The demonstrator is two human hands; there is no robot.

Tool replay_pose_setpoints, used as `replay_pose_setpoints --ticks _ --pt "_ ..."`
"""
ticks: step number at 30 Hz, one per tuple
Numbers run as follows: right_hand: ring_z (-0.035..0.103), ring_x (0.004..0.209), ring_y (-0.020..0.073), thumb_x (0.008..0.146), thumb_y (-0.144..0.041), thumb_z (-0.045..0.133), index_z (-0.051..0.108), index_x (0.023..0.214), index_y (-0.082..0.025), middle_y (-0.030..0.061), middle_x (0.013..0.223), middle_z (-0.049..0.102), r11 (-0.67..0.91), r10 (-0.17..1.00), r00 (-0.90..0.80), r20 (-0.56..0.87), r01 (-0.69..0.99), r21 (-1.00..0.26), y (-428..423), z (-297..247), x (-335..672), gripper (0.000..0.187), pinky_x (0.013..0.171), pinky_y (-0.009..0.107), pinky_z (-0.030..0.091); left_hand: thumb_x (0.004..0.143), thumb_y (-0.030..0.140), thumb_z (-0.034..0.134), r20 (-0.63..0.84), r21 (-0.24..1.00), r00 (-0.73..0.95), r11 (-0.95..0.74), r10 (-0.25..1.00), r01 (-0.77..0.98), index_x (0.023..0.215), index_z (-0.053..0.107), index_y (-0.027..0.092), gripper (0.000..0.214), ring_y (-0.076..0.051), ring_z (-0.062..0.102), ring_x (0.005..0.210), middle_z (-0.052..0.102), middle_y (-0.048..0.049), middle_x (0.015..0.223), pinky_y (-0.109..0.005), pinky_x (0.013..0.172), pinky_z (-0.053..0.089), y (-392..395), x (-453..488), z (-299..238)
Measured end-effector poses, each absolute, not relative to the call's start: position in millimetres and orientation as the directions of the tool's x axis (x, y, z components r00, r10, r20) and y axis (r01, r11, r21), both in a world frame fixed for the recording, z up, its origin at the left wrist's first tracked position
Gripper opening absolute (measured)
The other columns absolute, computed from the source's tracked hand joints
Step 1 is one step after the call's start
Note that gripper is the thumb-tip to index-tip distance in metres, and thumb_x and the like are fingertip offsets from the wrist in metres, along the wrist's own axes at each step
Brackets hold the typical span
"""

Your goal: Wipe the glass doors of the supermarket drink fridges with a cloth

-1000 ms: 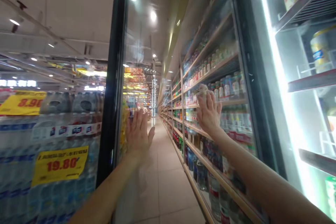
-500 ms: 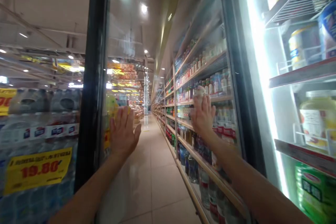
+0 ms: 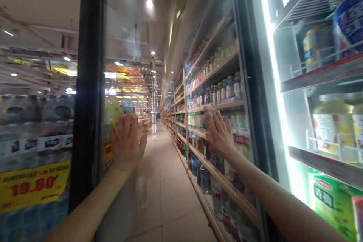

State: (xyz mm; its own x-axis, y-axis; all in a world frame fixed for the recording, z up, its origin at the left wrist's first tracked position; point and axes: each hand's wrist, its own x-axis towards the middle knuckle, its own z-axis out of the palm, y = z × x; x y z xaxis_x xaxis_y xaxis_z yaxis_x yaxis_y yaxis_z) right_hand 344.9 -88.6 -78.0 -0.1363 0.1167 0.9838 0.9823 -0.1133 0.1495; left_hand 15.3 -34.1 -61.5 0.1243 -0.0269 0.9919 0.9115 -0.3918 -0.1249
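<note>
A glass cooler door (image 3: 159, 181) in a dark frame stands before me, seen through to the aisle. My left hand (image 3: 126, 141) rests on the pane near its left side, palm toward the glass and fingers stretched out, holding nothing. On the right part of the pane is my right hand (image 3: 219, 132), pressing a crumpled whitish cloth (image 3: 209, 112) to the glass under its extended fingers. Most of that cloth is hidden behind the fingers, and its exact shape is blurred.
At the right, the lit cooler's shelves (image 3: 317, 77) hold bottles (image 3: 330, 121), a blue tub (image 3: 350, 20) and a green pack (image 3: 330, 200). Wrapped bottle packs (image 3: 36, 141) with a yellow price sign (image 3: 34, 187) stand left. Shelves of drinks (image 3: 215, 94) show in the glass.
My right hand has slid down the glass with the cloth. My left hand stays on the pane. The whole view has shifted, so the door frame and cooler appear farther left.
</note>
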Motion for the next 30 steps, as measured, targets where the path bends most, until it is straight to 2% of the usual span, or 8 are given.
replay_pose_setpoints --ticks 4,6,12,14,18,20,24,30 --pt "0.025 0.133 0.0367 0.09 -0.036 0.033 0.029 0.14 -0.014 0.0226 0.144 0.027 -0.157 -0.057 0.264 0.963 0.95 -0.27 -91 -85 380 0.055 0.097 0.061 0.029 0.088 0.036 0.035 0.993 -0.12 0.115 -0.383 -0.035 0.916 0.141 0.025 0.012 0.059 -0.031 0.018 0.137 0.027 -0.0183 0.146 -0.056 0.108 0.015 -34 18 -63" --pt "0.024 0.133 0.0378 0.09 -0.036 0.033 0.03 0.14 -0.012 0.0239 0.144 0.026 -0.146 -0.086 0.331 0.94 0.929 -0.341 -89 -89 379 0.056 0.096 0.062 0.029 0.088 0.036 0.035 0.994 -0.113 0.107 -0.381 -0.039 0.917 0.14 0.025 0.011 0.058 -0.032 0.017 0.137 0.026 -0.0188 0.146 -0.057 0.108 0.014 -34 21 -65" --pt "0.017 0.138 0.0261 0.089 -0.032 0.038 0.036 0.137 -0.026 0.01 0.147 0.028 -0.005 0.155 -0.34 0.928 0.939 0.345 -84 -112 321 0.049 0.107 0.053 0.019 0.087 0.034 0.04 0.981 -0.193 0.179 -0.366 -0.072 0.91 0.139 0.028 0.013 0.057 -0.029 0.017 0.138 0.026 -0.0156 0.147 -0.053 0.11 0.013 -31 33 -87" --pt "0.019 0.137 0.0261 0.089 -0.031 0.038 0.032 0.139 -0.026 0.0102 0.147 0.029 -0.024 0.141 -0.287 0.948 0.956 0.293 -86 -107 328 0.051 0.106 0.054 0.019 0.087 0.033 0.041 0.977 -0.213 0.194 -0.366 -0.09 0.906 0.14 0.026 0.015 0.058 -0.028 0.017 0.138 0.026 -0.0146 0.147 -0.051 0.11 0.013 -31 35 -92" --pt "0.017 0.136 0.0335 0.09 -0.033 0.034 0.019 0.144 -0.02 0.017 0.148 0.021 -0.088 -0.059 0.162 0.985 0.982 -0.166 -85 -89 342 0.058 0.1 0.06 0.024 0.087 0.033 0.041 0.976 -0.219 0.204 -0.377 -0.08 0.9 0.142 0.023 0.016 0.061 -0.028 0.016 0.138 0.024 -0.0147 0.147 -0.052 0.11 0.011 -30 35 -94" --pt "0.015 0.137 0.0321 0.09 -0.033 0.034 0.021 0.144 -0.022 0.0149 0.149 0.021 -0.066 -0.033 0.071 0.997 0.995 -0.073 -82 -91 326 0.057 0.102 0.059 0.022 0.086 0.033 0.042 0.977 -0.214 0.202 -0.383 -0.073 0.898 0.142 0.023 0.016 0.061 -0.028 0.016 0.138 0.023 -0.0143 0.148 -0.052 0.11 0.012 -31 34 -93" --pt "0.017 0.138 0.025 0.089 -0.034 0.037 0.031 0.139 -0.029 0.0085 0.146 0.03 0.045 0.137 -0.404 0.904 0.915 0.402 -79 -102 290 0.051 0.107 0.053 0.016 0.086 0.034 0.043 0.978 -0.208 0.198 -0.387 -0.067 0.898 0.141 0.025 0.017 0.06 -0.028 0.017 0.138 0.025 -0.0137 0.147 -0.051 0.11 0.012 -32 33 -93" --pt "0.016 0.137 0.0342 0.09 -0.032 0.036 0.024 0.143 -0.019 0.0185 0.148 0.021 -0.02 -0.077 0.141 0.987 0.989 -0.143 -77 -89 297 0.056 0.1 0.06 0.023 0.086 0.033 0.043 0.98 -0.194 0.196 -0.385 -0.035 0.902 0.139 0.03 0.015 0.057 -0.029 0.015 0.138 0.027 -0.0144 0.146 -0.051 0.11 0.014 -34 35 -94"
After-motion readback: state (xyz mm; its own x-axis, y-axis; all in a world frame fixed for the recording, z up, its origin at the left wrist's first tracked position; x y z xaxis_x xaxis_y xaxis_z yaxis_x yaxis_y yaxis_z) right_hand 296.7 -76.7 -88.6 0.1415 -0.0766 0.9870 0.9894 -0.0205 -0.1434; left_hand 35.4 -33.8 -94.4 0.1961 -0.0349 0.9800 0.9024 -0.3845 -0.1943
